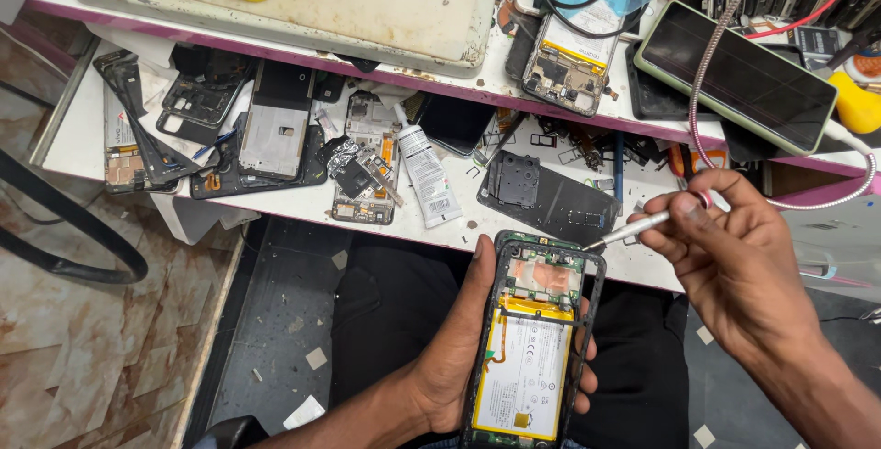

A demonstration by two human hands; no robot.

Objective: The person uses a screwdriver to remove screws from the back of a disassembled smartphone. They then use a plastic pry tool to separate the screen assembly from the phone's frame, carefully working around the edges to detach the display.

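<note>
Metal screwdriver pinched in our right hand, tip at the upper right corner of the opened phone | our left hand wraps the phone from below-left, long axis pointing away from us | phone is over our lap, before the shelf edge | right hand is nearer the corner.

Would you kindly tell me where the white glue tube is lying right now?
In the head view, the glue tube lies on the lower shelf, centre-left, between a stripped phone board and a black back cover, above the left hand.
</note>
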